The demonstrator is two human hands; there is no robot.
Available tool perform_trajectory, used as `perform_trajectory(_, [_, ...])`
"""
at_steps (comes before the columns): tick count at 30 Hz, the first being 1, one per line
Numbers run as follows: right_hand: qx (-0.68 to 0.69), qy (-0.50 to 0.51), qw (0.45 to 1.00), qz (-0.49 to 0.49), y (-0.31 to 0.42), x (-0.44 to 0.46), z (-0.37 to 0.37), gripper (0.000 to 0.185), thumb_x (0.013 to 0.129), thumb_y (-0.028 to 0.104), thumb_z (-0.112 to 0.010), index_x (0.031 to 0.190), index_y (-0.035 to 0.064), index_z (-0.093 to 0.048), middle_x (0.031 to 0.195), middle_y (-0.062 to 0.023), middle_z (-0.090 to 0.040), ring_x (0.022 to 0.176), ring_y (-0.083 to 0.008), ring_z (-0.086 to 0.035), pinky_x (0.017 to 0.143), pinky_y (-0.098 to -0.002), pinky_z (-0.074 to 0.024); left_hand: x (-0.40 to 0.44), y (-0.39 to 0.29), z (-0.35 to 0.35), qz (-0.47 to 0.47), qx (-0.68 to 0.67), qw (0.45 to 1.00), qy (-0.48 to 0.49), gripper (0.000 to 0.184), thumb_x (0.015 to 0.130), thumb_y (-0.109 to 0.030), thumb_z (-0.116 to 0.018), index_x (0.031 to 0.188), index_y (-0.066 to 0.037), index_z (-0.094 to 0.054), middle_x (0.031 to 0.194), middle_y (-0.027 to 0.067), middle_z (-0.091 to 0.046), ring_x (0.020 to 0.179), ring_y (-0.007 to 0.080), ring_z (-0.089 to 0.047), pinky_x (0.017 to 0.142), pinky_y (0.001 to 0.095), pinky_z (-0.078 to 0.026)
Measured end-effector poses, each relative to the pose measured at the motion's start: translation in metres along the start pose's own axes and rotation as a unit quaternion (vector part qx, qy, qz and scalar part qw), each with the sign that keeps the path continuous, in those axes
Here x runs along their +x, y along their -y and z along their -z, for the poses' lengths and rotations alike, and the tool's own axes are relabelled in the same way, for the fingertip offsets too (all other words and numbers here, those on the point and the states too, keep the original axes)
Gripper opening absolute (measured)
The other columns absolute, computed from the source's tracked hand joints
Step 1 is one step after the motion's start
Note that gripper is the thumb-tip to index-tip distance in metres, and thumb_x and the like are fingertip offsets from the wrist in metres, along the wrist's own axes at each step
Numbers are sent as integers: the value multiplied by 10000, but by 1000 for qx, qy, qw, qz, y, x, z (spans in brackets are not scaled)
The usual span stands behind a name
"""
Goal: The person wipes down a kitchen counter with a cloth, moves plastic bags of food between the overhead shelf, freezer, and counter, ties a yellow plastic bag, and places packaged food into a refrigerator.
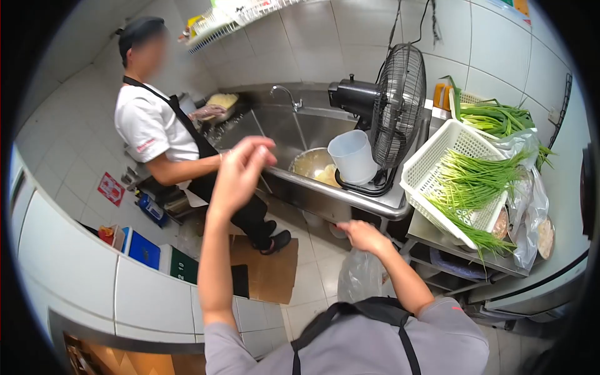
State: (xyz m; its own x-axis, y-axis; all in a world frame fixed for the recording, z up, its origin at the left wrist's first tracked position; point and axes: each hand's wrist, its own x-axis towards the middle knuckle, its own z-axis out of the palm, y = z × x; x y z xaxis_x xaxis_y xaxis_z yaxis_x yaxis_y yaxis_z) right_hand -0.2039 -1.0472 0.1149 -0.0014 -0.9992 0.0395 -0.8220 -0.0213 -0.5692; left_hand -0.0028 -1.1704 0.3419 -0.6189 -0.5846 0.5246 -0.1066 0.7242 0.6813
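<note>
My left hand is raised at the centre left, in front of the sink, with its fingers bent together; whether anything small is between them cannot be made out. Lower right of it, my right hand is closed in front of the sink's front edge, directly above a clear plastic bag. What its fingers grip is too small to name. Behind my right hand, a translucent white bucket stands by a metal bowl with pale food in the sink.
A co-worker in a black apron stands at the left of the sink. A black fan stands on the sink's right side. Green onions lie in a white basket at the right. Flattened cardboard covers some floor.
</note>
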Motion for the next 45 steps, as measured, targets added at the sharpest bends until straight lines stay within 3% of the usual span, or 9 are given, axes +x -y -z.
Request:
perform_trajectory(8, [-77,-253,964,-7,43,108,110,280,815,54,-445,1080,52,-534,858,-168,-583,857,-332,-558,719,-435,-462,189,101,43,-54,-33,993,-96,299,901,-254,-473,1111,-46,-513,930,56,-621,850,110,-575,691,245,-438])
perform_trajectory(15, [-177,-535,824,66,93,233,237,237,811,52,-477,1036,45,-551,870,-119,-589,867,-294,-543,750,-389,-453,375,140,58,-173,-78,969,-157,395,869,-278,-529,1153,-10,-470,1027,76,-566,947,129,-530,778,254,-424])
perform_trajectory(19, [-247,-591,761,104,93,320,319,248,805,34,-457,1035,24,-549,889,-142,-570,896,-317,-532,767,-398,-451,455,150,60,-138,-97,958,-234,439,845,-233,-527,1165,42,-410,1068,172,-523,942,221,-532,810,323,-435])
perform_trajectory(23, [-297,-637,692,163,97,379,391,241,800,43,-464,1018,3,-558,897,-184,-565,909,-336,-532,785,-403,-450,544,165,55,-234,3,921,-312,532,826,-326,-522,1156,79,-418,1123,241,-495,1027,323,-505,902,375,-377])
perform_trajectory(26, [-280,-620,718,148,107,413,443,262,827,132,-480,1027,-17,-560,1026,-212,-556,898,-348,-549,813,-391,-432,575,142,58,-200,131,953,-184,732,796,-519,-473,1179,102,-417,1184,268,-467,1070,339,-495,915,404,-367])
perform_trajectory(28, [-260,-528,808,-27,118,435,480,318,828,232,-512,1061,24,-566,1080,-213,-545,1007,-329,-520,843,-396,-428,596,122,66,-136,254,957,-33,850,770,-627,-412,1197,107,-405,1187,274,-468,1056,366,-506,919,415,-363])
perform_trajectory(33, [-232,-317,871,-296,135,464,514,556,816,479,-500,1239,120,-463,1249,-177,-461,1134,-291,-469,909,-403,-393,651,116,79,51,213,946,241,897,659,-758,-410,1350,-198,-297,1272,148,-439,986,284,-545,739,429,-461])
perform_trajectory(39, [-315,-197,917,-147,110,517,563,471,821,331,-441,1228,95,-463,1226,-148,-485,1063,-279,-505,886,-377,-401,669,128,65,-60,160,970,173,727,703,-578,-517,1219,-68,-473,1116,150,-553,944,238,-552,771,371,-437])
perform_trajectory(45, [-190,-289,908,-234,145,481,523,394,788,243,-474,1131,60,-537,1124,-156,-549,986,-276,-544,790,-387,-453,668,120,62,-73,90,993,8,647,665,-484,-567,1019,57,-581,1016,178,-588,933,240,-554,778,327,-424])
